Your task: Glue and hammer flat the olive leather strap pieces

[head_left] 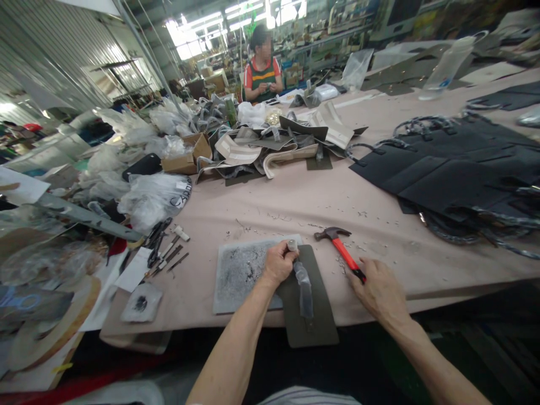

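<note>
My left hand (280, 263) is closed around a short upright punch (292, 245) with a pale, round top. Its lower end is hidden by my fingers. Beneath it lies a flat olive-grey panel (323, 304), which carries a strap wrapped in clear plastic (304, 284). That panel overlaps a worn grey board (236, 275) and sticks out past the table edge. To the right, my right hand (382, 289) has its fingers at the black end of the red handle of a claw hammer (346, 254). The hammer's head points away from me, low over the table.
Several slim tools (169, 256) lie left of the board, near a small pad with a black smear (142, 302). Loose panels (261, 149) are heaped behind. Black bag pieces (455, 174) spread at right, below a clear bottle (447, 70). Another person (262, 70) sits across the table.
</note>
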`<state>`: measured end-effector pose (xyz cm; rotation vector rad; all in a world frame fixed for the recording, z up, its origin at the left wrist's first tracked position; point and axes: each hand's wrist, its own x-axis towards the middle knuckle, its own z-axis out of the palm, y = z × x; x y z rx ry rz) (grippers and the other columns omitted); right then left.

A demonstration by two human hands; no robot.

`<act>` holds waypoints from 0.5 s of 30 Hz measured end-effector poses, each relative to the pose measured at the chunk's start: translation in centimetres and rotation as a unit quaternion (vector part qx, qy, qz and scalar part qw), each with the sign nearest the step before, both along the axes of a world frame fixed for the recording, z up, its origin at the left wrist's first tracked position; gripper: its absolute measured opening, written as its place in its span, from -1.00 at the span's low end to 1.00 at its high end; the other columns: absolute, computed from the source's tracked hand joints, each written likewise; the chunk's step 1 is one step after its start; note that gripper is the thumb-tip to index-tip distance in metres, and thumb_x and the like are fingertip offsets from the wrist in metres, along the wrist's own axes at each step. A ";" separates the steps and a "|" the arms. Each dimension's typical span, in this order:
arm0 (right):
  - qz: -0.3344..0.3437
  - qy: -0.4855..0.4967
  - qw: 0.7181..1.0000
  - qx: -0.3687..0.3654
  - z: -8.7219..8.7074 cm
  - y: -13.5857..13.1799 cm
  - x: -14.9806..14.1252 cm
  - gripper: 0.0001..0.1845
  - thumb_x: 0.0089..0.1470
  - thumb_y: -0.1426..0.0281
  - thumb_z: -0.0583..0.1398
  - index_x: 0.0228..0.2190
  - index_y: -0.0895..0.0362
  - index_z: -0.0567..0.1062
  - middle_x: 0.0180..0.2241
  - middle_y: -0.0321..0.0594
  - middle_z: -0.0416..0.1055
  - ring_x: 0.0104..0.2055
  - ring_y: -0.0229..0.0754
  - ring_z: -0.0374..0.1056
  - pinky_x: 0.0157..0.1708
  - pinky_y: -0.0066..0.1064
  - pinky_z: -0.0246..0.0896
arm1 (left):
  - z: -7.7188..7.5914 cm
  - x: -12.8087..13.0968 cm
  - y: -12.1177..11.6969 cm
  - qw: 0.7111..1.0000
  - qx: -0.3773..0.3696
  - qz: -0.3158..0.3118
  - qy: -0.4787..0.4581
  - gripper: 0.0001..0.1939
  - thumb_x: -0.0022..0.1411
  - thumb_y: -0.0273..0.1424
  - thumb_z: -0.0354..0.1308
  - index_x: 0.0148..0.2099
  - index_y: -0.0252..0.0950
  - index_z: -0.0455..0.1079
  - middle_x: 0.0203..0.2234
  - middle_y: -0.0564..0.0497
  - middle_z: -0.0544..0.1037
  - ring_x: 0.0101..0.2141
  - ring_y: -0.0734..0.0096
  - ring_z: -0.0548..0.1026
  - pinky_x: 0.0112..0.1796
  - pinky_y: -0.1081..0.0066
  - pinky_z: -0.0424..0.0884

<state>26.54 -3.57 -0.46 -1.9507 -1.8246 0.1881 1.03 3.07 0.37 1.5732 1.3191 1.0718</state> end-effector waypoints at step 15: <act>0.056 0.277 0.953 -0.106 10.9 0.8 -2.7 -0.61 0.24 0.01 0.01 -0.41 0.04 0.26 -0.61 -0.35 0.22 -0.62 -0.28 0.13 -0.59 -0.43 -0.03 | -0.5 -0.2 -0.8 0.998 0.037 -0.019 0.054 -0.90 0.21 -0.47 0.14 -0.28 -0.26 0.48 -0.47 0.08 0.55 -0.41 0.41 0.47 -0.32 0.48 0.35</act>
